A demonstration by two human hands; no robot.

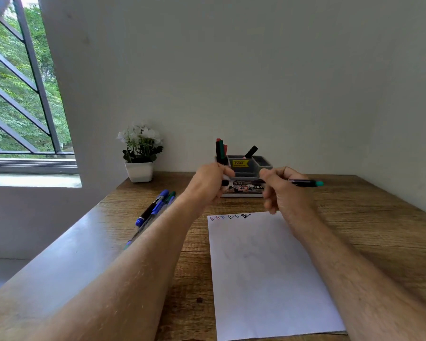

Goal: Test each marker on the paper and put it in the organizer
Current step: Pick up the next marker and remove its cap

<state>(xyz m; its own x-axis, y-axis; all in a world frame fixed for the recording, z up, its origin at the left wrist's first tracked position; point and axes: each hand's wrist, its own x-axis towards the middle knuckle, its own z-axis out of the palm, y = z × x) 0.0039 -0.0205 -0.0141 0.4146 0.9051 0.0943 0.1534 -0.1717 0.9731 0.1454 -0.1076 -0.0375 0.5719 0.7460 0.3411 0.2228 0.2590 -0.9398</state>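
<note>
A teal-ended marker (303, 182), gripped at mid-frame by both hands, left (210, 183) and right (284, 193), could stain fingers if uncapped abruptly above the paper (268, 271).

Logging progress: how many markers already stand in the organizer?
4: three upright in the organizer's left slot, one leaning in its middle. Hands may hide others.

Grey organizer (244, 166) with yellow sticker (240, 163), white paper (268, 271), brown wood-grain table (379, 217), blue markers (155, 207).
</note>
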